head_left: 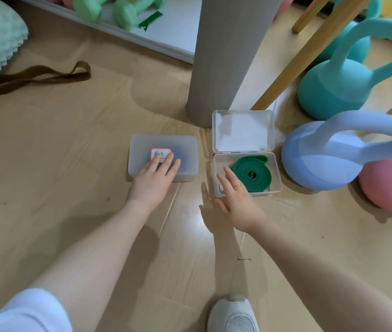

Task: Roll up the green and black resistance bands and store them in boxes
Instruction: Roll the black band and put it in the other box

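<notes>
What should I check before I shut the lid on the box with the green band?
1. Green band rolled up: ok.
2. Band inside the open box: mostly ok, but its loose end rises by the hinge.
3. Lid free to fold down: ok.
4. Right hand clear of the rim: not ok, fingers lie over it.
5. Closed box under left hand holds the black band: cannot tell.
</notes>
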### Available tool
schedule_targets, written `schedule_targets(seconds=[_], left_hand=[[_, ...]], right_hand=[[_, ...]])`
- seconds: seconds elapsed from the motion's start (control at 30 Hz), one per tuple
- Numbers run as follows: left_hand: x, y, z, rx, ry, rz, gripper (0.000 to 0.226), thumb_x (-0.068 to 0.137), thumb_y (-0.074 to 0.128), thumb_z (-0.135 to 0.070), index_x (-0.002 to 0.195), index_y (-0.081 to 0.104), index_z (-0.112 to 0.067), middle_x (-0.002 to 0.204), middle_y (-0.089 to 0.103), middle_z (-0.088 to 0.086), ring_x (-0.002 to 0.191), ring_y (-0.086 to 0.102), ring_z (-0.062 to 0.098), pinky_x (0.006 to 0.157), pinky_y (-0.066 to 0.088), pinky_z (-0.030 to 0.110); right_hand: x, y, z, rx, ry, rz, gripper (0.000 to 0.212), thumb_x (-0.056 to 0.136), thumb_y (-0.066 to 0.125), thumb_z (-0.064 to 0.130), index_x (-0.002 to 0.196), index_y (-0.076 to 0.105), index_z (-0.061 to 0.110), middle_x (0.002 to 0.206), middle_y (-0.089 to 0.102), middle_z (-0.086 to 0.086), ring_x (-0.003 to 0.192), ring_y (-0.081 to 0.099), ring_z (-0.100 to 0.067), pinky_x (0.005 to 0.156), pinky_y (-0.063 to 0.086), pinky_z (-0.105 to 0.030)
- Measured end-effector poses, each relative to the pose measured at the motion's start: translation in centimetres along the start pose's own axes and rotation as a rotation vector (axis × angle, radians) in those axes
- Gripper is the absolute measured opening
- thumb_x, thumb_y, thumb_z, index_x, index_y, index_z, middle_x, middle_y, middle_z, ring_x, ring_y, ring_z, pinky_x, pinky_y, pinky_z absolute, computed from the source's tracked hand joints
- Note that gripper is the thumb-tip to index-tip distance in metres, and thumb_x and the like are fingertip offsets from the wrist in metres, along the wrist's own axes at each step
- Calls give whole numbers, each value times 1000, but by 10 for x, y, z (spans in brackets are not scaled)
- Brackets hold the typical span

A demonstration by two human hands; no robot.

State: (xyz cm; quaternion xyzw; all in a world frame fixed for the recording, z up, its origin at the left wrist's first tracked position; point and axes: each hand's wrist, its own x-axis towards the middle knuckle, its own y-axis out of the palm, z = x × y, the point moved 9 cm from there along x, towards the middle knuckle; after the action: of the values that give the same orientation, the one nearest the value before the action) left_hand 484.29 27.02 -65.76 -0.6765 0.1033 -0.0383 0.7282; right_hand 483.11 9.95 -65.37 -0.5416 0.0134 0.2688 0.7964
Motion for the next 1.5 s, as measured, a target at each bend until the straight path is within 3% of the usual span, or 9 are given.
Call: schedule_targets(seconds=[0.3, 0.4, 0.5, 0.63, 0.77, 0.97, 1.17, 1.33, 1.5], left_hand=[[10, 11, -9, -33, -47, -61, 56, 75, 32, -2, 118, 64, -20, 118, 65, 7, 98, 65, 32, 75, 55, 37], [13, 8, -11, -27, -120, 17, 51, 74, 63, -13, 125, 58, -16, 127, 59, 10, 109, 59, 36, 88, 49, 43], [24, -3, -17, -222, -195, 162, 71, 85, 51, -48, 143, 28, -15, 145, 35, 9, 133, 31, 30, 107, 27, 40], [62, -36, -51, -726, -211, 74, 61, 93, 45, -34, 145, 19, -13, 152, 21, 4, 139, 21, 20, 111, 22, 33], [101, -16, -68, -1227, -469, 228, 50, 92, 46, -21, 139, 29, -15, 143, 37, 8, 127, 39, 26, 103, 35, 36], [122, 24, -64, -1433, -733, 305, 58, 87, 47, -19, 140, 23, -25, 134, 44, 4, 115, 49, 26, 91, 47, 41], [125, 9, -60, -1614, -657, 91, 28, 96, 43, -16, 122, 52, -24, 106, 63, -6, 97, 60, 10, 80, 51, 27], [115, -17, -42, -1455, -510, -12, 28, 98, 42, -19, 121, 56, -26, 107, 62, -14, 102, 58, 6, 91, 46, 26], [95, -51, -51, -1279, -167, 54, 54, 89, 58, -17, 138, 37, -29, 129, 50, -15, 109, 47, 1, 94, 34, 8]], right_hand=[[39, -9, 1, 115, 46, -69, 59, 95, 48, 25, 146, 21, 13, 158, 5, -5, 143, 16, -25, 111, 23, -31], [48, -23, -12, 101, 60, -121, 57, 95, 48, 25, 145, 23, 13, 157, 10, -5, 144, 15, -23, 113, 21, -32], [60, -45, -41, 64, 166, -204, 55, 95, 47, 25, 144, 25, 14, 157, 10, -4, 143, 16, -23, 112, 24, -34], [72, -66, -78, 169, 293, -277, 57, 95, 47, 21, 145, 20, 12, 158, 5, -6, 145, 8, -24, 114, 22, -38], [74, -74, -118, 445, 478, -332, 65, 93, 50, 21, 147, 15, 9, 158, 3, -7, 145, 5, -24, 114, 14, -35], [82, -69, -141, 469, 530, -343, 68, 90, 49, 17, 147, 14, 10, 155, 14, -12, 143, 8, -28, 117, 10, -40], [74, -67, -152, 960, 558, -398, 69, 79, 47, 17, 143, 23, 28, 140, 39, -3, 125, 43, -22, 105, 38, -46], [48, -71, -131, 1414, 458, -372, 28, 96, 42, 29, 120, 56, 30, 116, 63, 5, 97, 63, -8, 77, 53, -19], [14, -66, -131, 1480, 493, -513, 39, 99, 29, 43, 95, 64, 24, 104, 64, 6, 119, 50, -13, 113, 27, -32]])
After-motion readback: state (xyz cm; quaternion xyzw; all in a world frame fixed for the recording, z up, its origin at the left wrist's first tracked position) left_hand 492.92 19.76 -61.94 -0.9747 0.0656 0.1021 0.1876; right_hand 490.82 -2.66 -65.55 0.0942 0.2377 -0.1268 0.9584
